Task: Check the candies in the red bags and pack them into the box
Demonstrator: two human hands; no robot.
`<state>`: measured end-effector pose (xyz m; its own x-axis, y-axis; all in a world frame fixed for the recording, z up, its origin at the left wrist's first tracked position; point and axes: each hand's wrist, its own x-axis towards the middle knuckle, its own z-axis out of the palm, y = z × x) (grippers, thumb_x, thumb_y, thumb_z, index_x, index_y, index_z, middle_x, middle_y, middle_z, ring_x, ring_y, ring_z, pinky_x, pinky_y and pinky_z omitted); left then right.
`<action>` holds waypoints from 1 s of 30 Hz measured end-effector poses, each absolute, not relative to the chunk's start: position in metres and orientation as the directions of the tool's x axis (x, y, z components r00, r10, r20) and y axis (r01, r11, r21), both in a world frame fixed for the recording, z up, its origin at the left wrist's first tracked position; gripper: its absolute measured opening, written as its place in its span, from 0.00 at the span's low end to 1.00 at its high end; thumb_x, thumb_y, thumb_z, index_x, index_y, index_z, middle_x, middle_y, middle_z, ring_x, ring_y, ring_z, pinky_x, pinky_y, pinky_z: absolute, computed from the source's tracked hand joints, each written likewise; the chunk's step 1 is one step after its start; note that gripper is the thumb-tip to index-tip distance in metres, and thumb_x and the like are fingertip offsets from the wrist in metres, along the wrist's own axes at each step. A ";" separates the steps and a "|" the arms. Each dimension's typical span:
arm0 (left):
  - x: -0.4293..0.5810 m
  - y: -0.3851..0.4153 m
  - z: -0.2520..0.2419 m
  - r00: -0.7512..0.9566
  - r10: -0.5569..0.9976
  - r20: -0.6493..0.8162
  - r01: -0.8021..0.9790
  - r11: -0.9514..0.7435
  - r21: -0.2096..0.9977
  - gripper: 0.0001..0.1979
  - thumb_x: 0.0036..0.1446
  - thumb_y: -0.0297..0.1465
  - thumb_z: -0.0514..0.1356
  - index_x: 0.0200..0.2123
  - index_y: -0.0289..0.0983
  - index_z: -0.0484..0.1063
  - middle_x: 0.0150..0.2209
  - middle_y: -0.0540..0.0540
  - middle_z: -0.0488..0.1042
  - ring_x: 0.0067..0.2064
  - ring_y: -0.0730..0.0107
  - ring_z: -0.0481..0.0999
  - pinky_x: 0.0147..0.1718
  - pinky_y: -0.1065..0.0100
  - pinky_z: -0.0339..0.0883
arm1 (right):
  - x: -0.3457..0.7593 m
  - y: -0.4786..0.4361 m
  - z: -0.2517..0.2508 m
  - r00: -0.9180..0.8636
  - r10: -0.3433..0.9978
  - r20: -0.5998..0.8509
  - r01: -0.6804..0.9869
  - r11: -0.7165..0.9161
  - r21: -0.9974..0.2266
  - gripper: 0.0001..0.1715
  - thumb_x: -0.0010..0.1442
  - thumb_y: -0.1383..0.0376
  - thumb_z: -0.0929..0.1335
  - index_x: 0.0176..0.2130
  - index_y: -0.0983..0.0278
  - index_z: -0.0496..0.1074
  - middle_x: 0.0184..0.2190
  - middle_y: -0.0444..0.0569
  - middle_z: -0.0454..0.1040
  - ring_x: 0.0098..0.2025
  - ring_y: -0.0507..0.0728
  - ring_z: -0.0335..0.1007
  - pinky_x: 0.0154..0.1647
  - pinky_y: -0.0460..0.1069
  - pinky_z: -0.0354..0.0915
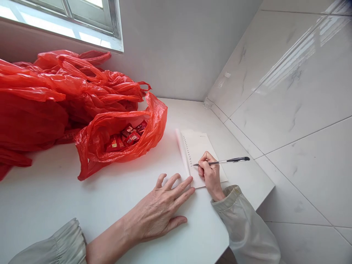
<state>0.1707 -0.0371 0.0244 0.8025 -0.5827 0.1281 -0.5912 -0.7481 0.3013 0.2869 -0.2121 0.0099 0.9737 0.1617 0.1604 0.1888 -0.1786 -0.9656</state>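
A small spiral notebook (196,146) lies on the white table, its cover folded over to the left of the binding. A few tiny marks show near the top of its page. My right hand (210,174) is closed round a clear pen with a black cap end (228,160), whose tip is at the page close to the spiral binding. Whether the tip touches the paper I cannot tell. Spread flat on the table, my left hand (165,207) has its fingertips at the notebook's lower left corner and holds nothing.
An open red plastic bag (96,135) with several red-wrapped packets (128,135) stands left of the notebook. More red bags (68,84) are heaped behind it, below the window. A clear bottle (208,102) is in the back corner. The table's edge (265,196) runs along the right.
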 end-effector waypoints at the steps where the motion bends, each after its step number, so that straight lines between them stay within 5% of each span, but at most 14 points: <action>1: 0.171 -0.037 0.025 0.804 -0.581 0.128 -0.590 -0.749 0.304 0.29 0.68 0.46 0.51 0.67 0.43 0.51 0.70 0.48 0.50 0.64 0.47 0.56 0.57 0.40 0.51 | 0.290 -0.214 0.009 0.978 0.121 0.170 0.191 -0.192 -0.963 0.10 0.56 0.63 0.61 0.25 0.60 0.54 0.12 0.33 0.53 0.14 0.47 0.46 0.15 0.43 0.46; 5: 0.168 -0.036 0.028 0.803 -0.582 0.131 -0.591 -0.748 0.302 0.31 0.67 0.44 0.53 0.68 0.42 0.48 0.71 0.44 0.47 0.64 0.46 0.56 0.57 0.39 0.51 | 0.314 -0.239 0.008 0.953 -0.064 0.295 0.265 -0.293 -0.919 0.08 0.60 0.57 0.59 0.33 0.59 0.56 0.19 0.36 0.61 0.18 0.50 0.60 0.18 0.44 0.56; 8: 0.165 -0.035 0.028 0.803 -0.575 0.156 -0.592 -0.745 0.307 0.31 0.66 0.43 0.55 0.68 0.42 0.48 0.71 0.37 0.46 0.64 0.46 0.57 0.57 0.39 0.52 | 0.339 -0.274 0.011 0.899 -0.138 0.414 0.315 -0.451 -0.835 0.13 0.59 0.56 0.62 0.41 0.61 0.63 0.33 0.48 0.72 0.33 0.55 0.71 0.27 0.47 0.65; 11: 0.163 -0.034 0.028 0.803 -0.566 0.186 -0.594 -0.738 0.319 0.28 0.67 0.41 0.55 0.65 0.41 0.52 0.68 0.34 0.52 0.63 0.47 0.59 0.57 0.40 0.53 | 0.359 -0.303 0.014 0.875 -0.023 0.483 0.371 -0.609 -0.701 0.17 0.56 0.56 0.65 0.41 0.63 0.72 0.44 0.56 0.75 0.45 0.62 0.72 0.40 0.53 0.68; 14: 0.161 -0.033 0.029 0.801 -0.554 0.227 -0.599 -0.730 0.330 0.22 0.67 0.39 0.55 0.62 0.41 0.57 0.63 0.36 0.61 0.60 0.49 0.63 0.57 0.42 0.53 | 0.365 -0.311 0.015 0.855 0.152 0.496 0.452 -0.688 -0.568 0.20 0.58 0.58 0.63 0.44 0.63 0.75 0.46 0.55 0.76 0.47 0.63 0.73 0.46 0.57 0.68; 23: 0.158 -0.033 0.025 0.759 -0.548 0.352 -0.644 -0.714 0.274 0.14 0.66 0.34 0.57 0.53 0.39 0.63 0.50 0.43 0.71 0.49 0.58 0.70 0.56 0.49 0.51 | 0.343 -0.225 0.021 0.657 0.594 0.465 0.726 -0.664 -0.178 0.30 0.63 0.74 0.54 0.58 0.63 0.70 0.56 0.53 0.73 0.59 0.59 0.67 0.58 0.58 0.67; 27: 0.157 -0.032 0.022 0.753 -0.531 0.389 -0.641 -0.725 0.252 0.14 0.63 0.33 0.61 0.51 0.39 0.64 0.47 0.45 0.72 0.47 0.60 0.71 0.56 0.51 0.51 | 0.341 -0.208 0.021 0.630 0.640 0.440 0.763 -0.617 -0.194 0.33 0.61 0.75 0.54 0.61 0.61 0.66 0.56 0.50 0.73 0.58 0.57 0.68 0.58 0.55 0.68; 30: 0.158 -0.032 0.022 0.740 -0.522 0.424 -0.645 -0.729 0.229 0.14 0.63 0.32 0.61 0.50 0.39 0.64 0.46 0.46 0.72 0.46 0.61 0.71 0.55 0.53 0.50 | 0.329 -0.214 0.017 0.719 0.542 0.435 0.686 -0.651 -0.325 0.32 0.66 0.70 0.53 0.66 0.62 0.58 0.59 0.53 0.70 0.59 0.58 0.67 0.57 0.57 0.68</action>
